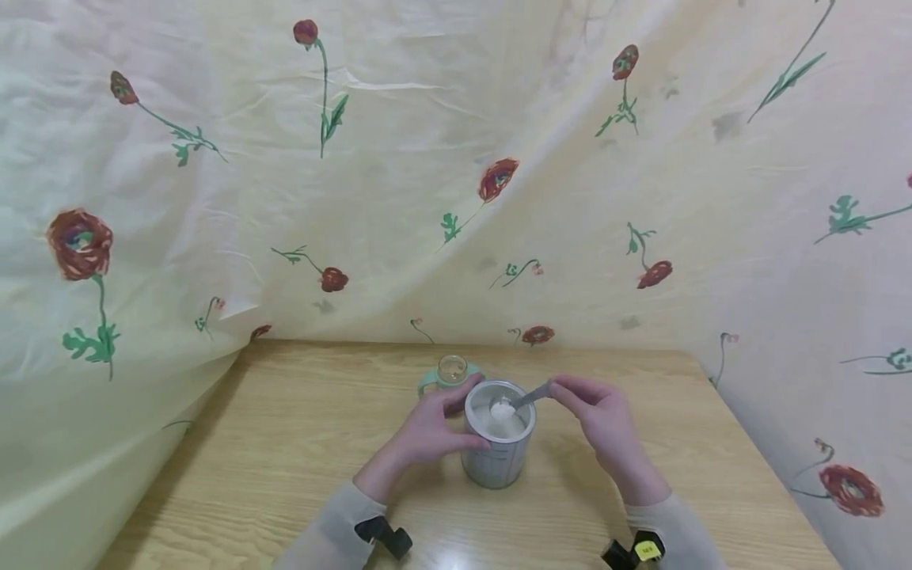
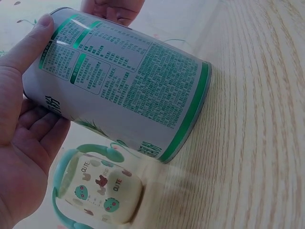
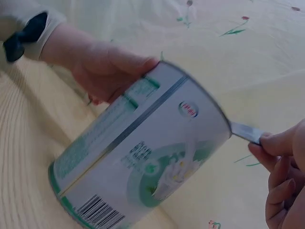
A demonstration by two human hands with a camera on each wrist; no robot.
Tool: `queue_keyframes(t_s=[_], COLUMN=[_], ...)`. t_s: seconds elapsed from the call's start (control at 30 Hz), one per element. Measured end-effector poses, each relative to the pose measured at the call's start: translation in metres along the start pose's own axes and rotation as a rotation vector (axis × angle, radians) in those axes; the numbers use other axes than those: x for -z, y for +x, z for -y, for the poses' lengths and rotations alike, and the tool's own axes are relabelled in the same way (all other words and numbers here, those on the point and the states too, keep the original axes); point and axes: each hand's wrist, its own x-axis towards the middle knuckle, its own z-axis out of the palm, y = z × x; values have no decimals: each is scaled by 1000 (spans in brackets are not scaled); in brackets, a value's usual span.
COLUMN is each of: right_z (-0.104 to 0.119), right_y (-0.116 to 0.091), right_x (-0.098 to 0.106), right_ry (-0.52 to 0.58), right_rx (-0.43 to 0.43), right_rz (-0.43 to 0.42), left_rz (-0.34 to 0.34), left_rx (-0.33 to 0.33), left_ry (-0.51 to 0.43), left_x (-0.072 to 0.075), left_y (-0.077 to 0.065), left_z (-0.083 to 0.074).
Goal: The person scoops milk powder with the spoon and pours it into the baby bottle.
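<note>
A white and green milk powder can (image 1: 492,463), its top off, stands on the wooden table. My left hand (image 1: 427,427) grips it round the side near the rim, thumb toward me. Between the thumb and fingers of my right hand (image 1: 594,416) is the handle of a scoop (image 1: 534,394), which slants down over the rim. White powder (image 1: 502,410) sits in the scoop's bowl inside the can. In the right wrist view only the scoop's handle (image 3: 245,131) shows past the rim. A baby bottle (image 2: 102,186) with green handles stands behind the can.
The wooden table (image 1: 285,459) runs back to a hanging cloth (image 1: 399,198) printed with red flowers, which also drapes down at both sides. The open-topped bottle (image 1: 452,370) is close to my left fingers.
</note>
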Motion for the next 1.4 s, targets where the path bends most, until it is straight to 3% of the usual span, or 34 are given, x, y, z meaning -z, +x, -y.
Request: queue_keyframes(t_s=[0.23, 0.47, 0.73, 1.4], right_z=[-2, -5, -11, -10], right_y=[0, 0, -1, 0], right_x=[-3, -8, -10, -5], right_ry=[10, 19, -1, -32], right_rx=[-13, 63, 90, 22], right_rz=[0, -34, -32, 5], left_rz=[2, 1, -2, -8], left_rx=[-6, -14, -16, -18], left_ry=[-3, 3, -2, 1], left_x=[0, 0, -2, -4], left_y=[0, 0, -2, -3], left_z=[0, 0, 0, 1])
